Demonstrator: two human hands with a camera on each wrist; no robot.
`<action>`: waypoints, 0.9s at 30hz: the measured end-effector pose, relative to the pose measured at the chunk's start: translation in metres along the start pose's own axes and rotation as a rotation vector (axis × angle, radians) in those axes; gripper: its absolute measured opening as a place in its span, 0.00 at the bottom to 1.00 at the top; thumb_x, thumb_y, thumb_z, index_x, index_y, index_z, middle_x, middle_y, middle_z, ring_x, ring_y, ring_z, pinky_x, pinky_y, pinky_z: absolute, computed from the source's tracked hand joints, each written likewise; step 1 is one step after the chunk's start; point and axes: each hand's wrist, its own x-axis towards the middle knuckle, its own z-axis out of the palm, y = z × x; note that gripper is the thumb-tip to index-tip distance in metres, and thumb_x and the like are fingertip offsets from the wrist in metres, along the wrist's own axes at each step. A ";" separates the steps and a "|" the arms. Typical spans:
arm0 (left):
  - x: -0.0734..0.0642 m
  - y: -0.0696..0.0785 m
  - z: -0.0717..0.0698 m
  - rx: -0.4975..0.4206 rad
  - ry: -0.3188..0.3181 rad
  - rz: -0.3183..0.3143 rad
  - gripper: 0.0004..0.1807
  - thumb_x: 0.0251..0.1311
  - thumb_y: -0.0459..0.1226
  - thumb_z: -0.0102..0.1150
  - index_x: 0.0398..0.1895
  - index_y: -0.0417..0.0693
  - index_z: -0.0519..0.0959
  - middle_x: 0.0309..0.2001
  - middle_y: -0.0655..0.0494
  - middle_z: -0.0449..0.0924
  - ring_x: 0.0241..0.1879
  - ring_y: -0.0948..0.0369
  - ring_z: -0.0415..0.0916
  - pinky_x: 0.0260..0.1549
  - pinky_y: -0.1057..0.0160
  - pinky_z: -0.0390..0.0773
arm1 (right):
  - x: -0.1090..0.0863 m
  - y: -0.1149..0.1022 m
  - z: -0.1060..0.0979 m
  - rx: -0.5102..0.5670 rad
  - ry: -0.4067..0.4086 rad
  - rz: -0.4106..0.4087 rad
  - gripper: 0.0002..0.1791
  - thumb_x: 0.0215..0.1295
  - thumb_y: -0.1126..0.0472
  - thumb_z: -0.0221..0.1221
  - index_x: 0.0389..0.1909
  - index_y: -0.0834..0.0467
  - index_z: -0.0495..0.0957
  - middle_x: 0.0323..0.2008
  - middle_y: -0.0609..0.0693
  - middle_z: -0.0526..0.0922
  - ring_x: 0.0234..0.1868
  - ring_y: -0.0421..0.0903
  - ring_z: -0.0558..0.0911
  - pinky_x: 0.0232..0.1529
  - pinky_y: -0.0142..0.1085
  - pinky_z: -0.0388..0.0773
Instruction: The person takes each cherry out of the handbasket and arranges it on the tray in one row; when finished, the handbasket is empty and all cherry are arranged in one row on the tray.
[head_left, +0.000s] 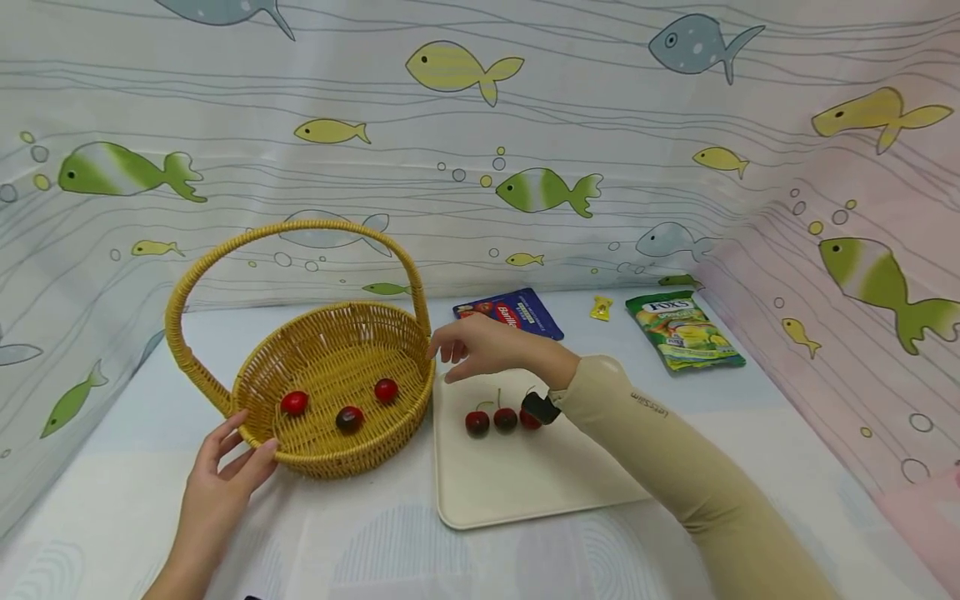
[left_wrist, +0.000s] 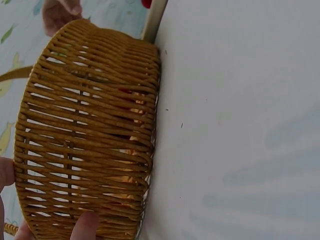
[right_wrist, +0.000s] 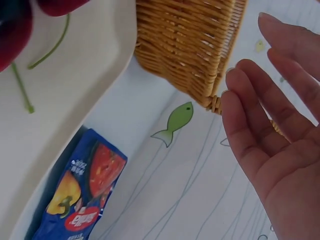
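A round yellow wicker basket (head_left: 337,462) with a tall arched handle stands on the table, left of the middle. Three dark red cherries lie inside it, one cherry (head_left: 348,419) near the front. My left hand (head_left: 225,467) grips the near left rim; its thumb (left_wrist: 86,227) presses the outer weave in the left wrist view. At the basket's right side, by the handle's foot, hovers my right hand (head_left: 480,343). Its fingers (right_wrist: 245,120) are loosely bent with nothing between them. On the cream tray (head_left: 517,492) sit three cherries with stems, one cherry (head_left: 477,423) at the left end.
A blue Barilla pouch (head_left: 536,312) lies behind the tray, partly hidden by my right hand. Farther right are a small yellow wrapped candy (head_left: 601,307) and a green Fox's bag (head_left: 682,329). A fish-print curtain (head_left: 450,158) closes off the back and sides.
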 end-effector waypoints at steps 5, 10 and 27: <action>-0.002 0.001 -0.002 0.008 -0.003 -0.008 0.41 0.60 0.42 0.60 0.72 0.52 0.49 0.68 0.35 0.40 0.44 0.76 0.64 0.33 0.77 0.78 | 0.018 -0.005 -0.002 -0.032 -0.037 0.010 0.17 0.56 0.63 0.66 0.46 0.56 0.78 0.38 0.49 0.80 0.39 0.43 0.78 0.40 0.25 0.75; -0.002 0.002 -0.003 -0.016 -0.005 0.006 0.40 0.60 0.41 0.60 0.72 0.52 0.50 0.68 0.35 0.40 0.42 0.78 0.65 0.34 0.76 0.78 | 0.038 -0.009 -0.005 0.004 -0.098 0.014 0.18 0.55 0.65 0.66 0.48 0.58 0.77 0.40 0.48 0.79 0.40 0.41 0.77 0.41 0.26 0.75; 0.012 -0.016 -0.005 -0.010 0.004 0.023 0.39 0.59 0.42 0.62 0.70 0.57 0.54 0.67 0.37 0.43 0.43 0.77 0.68 0.35 0.75 0.79 | 0.104 -0.011 -0.001 0.110 -0.399 0.156 0.20 0.56 0.71 0.63 0.52 0.60 0.76 0.52 0.57 0.75 0.51 0.47 0.74 0.43 0.30 0.77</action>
